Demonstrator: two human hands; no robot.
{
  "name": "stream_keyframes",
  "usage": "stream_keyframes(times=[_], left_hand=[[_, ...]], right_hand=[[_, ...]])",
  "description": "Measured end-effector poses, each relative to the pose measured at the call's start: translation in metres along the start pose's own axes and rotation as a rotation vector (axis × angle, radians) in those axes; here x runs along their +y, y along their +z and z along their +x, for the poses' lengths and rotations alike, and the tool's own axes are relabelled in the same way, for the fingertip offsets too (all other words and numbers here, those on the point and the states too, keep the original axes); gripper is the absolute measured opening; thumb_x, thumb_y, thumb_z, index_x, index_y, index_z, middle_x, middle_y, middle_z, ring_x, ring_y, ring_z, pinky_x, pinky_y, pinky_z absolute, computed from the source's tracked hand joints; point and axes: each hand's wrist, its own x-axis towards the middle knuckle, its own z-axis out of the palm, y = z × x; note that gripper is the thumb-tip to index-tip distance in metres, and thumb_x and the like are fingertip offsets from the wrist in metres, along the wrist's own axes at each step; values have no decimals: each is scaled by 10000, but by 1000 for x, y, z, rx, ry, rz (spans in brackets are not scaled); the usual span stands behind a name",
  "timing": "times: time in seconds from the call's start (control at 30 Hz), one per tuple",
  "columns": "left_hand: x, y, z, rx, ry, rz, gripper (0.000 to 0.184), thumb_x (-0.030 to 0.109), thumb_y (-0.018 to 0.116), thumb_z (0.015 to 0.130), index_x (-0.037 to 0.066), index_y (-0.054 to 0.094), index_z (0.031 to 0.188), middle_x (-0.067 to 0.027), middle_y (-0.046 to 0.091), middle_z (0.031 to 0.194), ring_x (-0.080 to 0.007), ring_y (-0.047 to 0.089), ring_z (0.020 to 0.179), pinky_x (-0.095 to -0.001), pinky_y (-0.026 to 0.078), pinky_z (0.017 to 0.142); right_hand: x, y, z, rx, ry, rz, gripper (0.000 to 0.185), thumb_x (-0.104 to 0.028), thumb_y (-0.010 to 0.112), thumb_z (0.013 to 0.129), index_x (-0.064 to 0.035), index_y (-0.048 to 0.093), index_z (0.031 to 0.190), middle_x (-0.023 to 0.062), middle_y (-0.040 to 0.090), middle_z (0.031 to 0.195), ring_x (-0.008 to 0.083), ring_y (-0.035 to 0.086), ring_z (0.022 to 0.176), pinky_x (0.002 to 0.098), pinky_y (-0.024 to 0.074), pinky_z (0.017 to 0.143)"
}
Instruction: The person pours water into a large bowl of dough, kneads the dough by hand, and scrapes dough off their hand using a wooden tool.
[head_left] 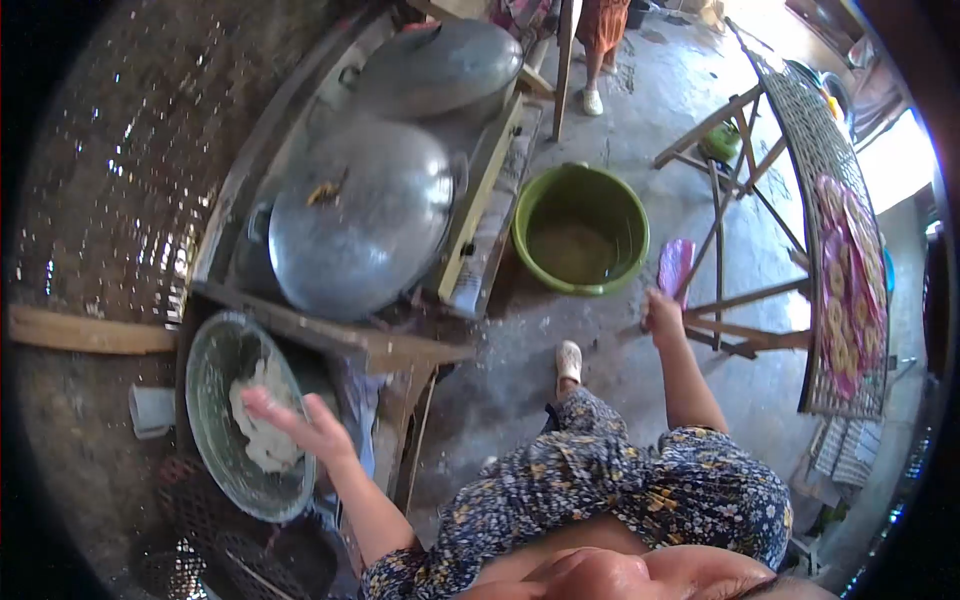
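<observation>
My left hand (305,425) is open, fingers apart, over the near side of a green-grey basin (208,400) that holds a lump of white dough (270,440). Nothing is in that hand. Out to the right, my right hand (662,315) has its fingers closed just below a pink patterned piece (675,265), which seems to be plastic or cloth and rises from the fingers. A large green tub (524,250) with cloudy liquid stands on the floor, left of and beyond my right hand.
Two big lidded metal pots (360,230) (445,65) sit on a framed stove at the left. A woven rack (830,150) on wooden legs stands at the right, with round pieces on pink sheeting (850,290). Another person's legs (593,75) show at the top.
</observation>
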Motion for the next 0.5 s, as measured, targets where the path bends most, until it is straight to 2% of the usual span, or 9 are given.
stream_keyframes(times=[0.07, 0.1, 0.2, 0.27, 0.33, 0.43, 0.5], left_hand=[[13, 42, -3, -170, -71, 65, 735, 554, 334, 851, 38, 190, 1355, -228, 133, 1400, -378, 74, 1301, -485, 63, 1038], [-38, 0, 21, -372, -249, 204, 743, 561, 385, 828, 83, 195, 1363, -230, 100, 1406, -427, 39, 1289, -520, 72, 1023], [-42, 13, 18, -418, -454, 194, 765, 551, 457, 798, 95, 211, 1361, -232, 93, 1407, -440, 49, 1283, -529, 87, 1015], [-47, 12, 11, -376, -327, 218, 724, 481, 508, 799, 114, 231, 1358, -232, 94, 1406, -432, 58, 1285, -530, 103, 1014], [-54, -1, 11, -400, -325, 185, 739, 470, 528, 781, 114, 232, 1357, -231, 76, 1410, -481, 62, 1265, -597, 140, 967], [-50, 5, 7, -409, -326, 202, 722, 451, 527, 791, 104, 236, 1353, -240, 98, 1403, -460, 72, 1272, -557, 142, 994], [-44, 14, 11, -384, -285, 203, 702, 435, 527, 800, 105, 243, 1350, -242, 102, 1401, -432, 84, 1282, -522, 142, 1015]], right_hand=[[28, -20, 20, 7, 102, 35, 198, -270, 605, 800, -104, 504, 767, -13, 507, 636, 87, 469, 467, 224, 369, 393], [45, 23, -39, 26, 234, -82, 198, -268, 606, 800, -97, 509, 782, -8, 510, 643, 91, 479, 480, 227, 380, 407], [27, 15, -27, 43, 240, -261, 194, -260, 603, 806, -84, 523, 827, 3, 518, 661, 99, 490, 507, 230, 388, 436], [6, 7, -8, 52, 251, -228, 175, -252, 592, 815, -93, 519, 810, -7, 506, 644, 91, 477, 500, 227, 366, 421], [5, -2, -3, 32, 249, -199, 166, -242, 575, 830, -110, 503, 758, -19, 496, 611, 79, 459, 466, 225, 353, 396], [-10, 3, -2, 116, 265, -215, 153, -234, 573, 830, -99, 513, 789, -27, 474, 607, 70, 450, 478, 219, 360, 400], [6, 1, -2, 39, 221, -202, 152, -227, 574, 826, -94, 519, 779, -28, 485, 614, 65, 455, 487, 218, 365, 403]])
